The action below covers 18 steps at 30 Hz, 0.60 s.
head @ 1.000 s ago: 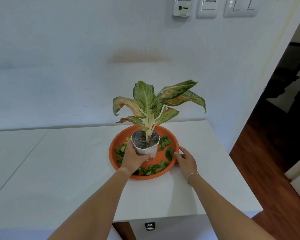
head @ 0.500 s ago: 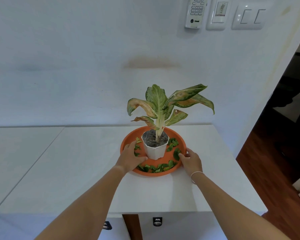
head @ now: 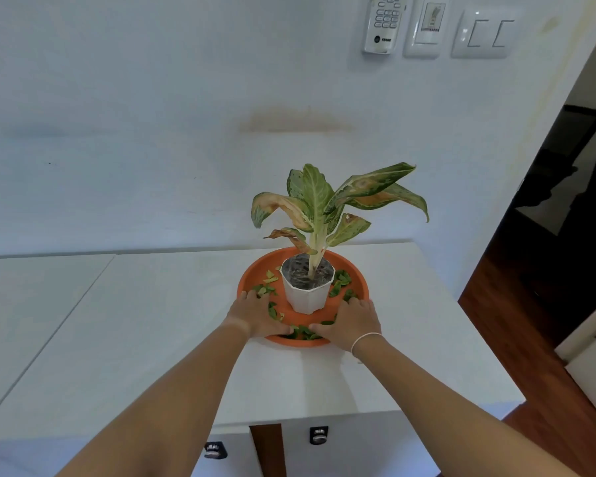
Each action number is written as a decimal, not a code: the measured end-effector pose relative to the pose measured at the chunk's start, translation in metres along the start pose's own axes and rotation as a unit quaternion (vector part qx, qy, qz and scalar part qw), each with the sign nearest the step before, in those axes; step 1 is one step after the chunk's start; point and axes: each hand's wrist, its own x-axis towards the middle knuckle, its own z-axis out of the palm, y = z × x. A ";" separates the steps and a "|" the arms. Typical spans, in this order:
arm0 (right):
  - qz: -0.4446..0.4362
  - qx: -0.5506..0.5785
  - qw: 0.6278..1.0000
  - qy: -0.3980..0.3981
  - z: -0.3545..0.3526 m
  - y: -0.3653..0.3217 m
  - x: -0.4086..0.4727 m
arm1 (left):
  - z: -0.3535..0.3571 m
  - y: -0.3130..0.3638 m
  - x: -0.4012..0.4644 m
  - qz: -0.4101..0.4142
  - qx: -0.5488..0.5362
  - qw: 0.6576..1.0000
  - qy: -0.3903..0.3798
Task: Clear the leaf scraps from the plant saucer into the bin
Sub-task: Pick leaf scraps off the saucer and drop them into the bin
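An orange plant saucer (head: 255, 267) sits on the white counter (head: 159, 315). A white pot (head: 306, 298) with a green and brown leafy plant (head: 319, 201) stands in its middle. Green leaf scraps (head: 267, 289) lie scattered in the saucer around the pot. My left hand (head: 255, 315) grips the saucer's near left rim, its thumb lying inside among the scraps. My right hand (head: 354, 321) grips the near right rim the same way. No bin is in view.
The counter ends close to the right of the saucer, above a wooden floor (head: 530, 366) and a dark doorway (head: 565, 187). On the wall hang a remote (head: 384, 22) and switch plates (head: 484, 29). Cabinet handles (head: 319, 435) show below the front edge.
My left hand left the pot and came down to the saucer's near left rim. My right hand slid from beside the rim onto it, thumb now inside.
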 end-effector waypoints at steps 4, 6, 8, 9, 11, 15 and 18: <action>0.012 -0.013 1.000 -0.022 0.002 -0.012 0.000 | 0.007 0.004 0.009 0.006 0.049 0.999 0.002; 0.020 0.001 0.999 -0.033 0.003 -0.016 0.000 | 0.012 0.006 0.012 0.007 0.053 0.999 -0.005; 0.031 0.002 0.999 -0.036 0.003 -0.019 0.002 | 0.016 0.006 0.016 0.007 0.049 0.999 0.004; 0.036 -0.003 0.999 -0.038 0.003 -0.021 0.003 | 0.018 0.004 0.017 0.009 0.044 0.999 0.013; 0.047 -0.016 0.998 -0.036 0.004 -0.023 0.005 | 0.019 0.002 0.018 0.016 0.032 0.999 0.033; 0.054 -0.029 0.998 -0.016 0.015 -0.028 0.009 | 0.018 -0.001 0.015 0.035 -0.023 0.997 0.070; 0.050 -0.023 0.998 -0.005 0.019 -0.032 0.010 | 0.020 -0.002 0.014 0.045 -0.068 0.993 0.080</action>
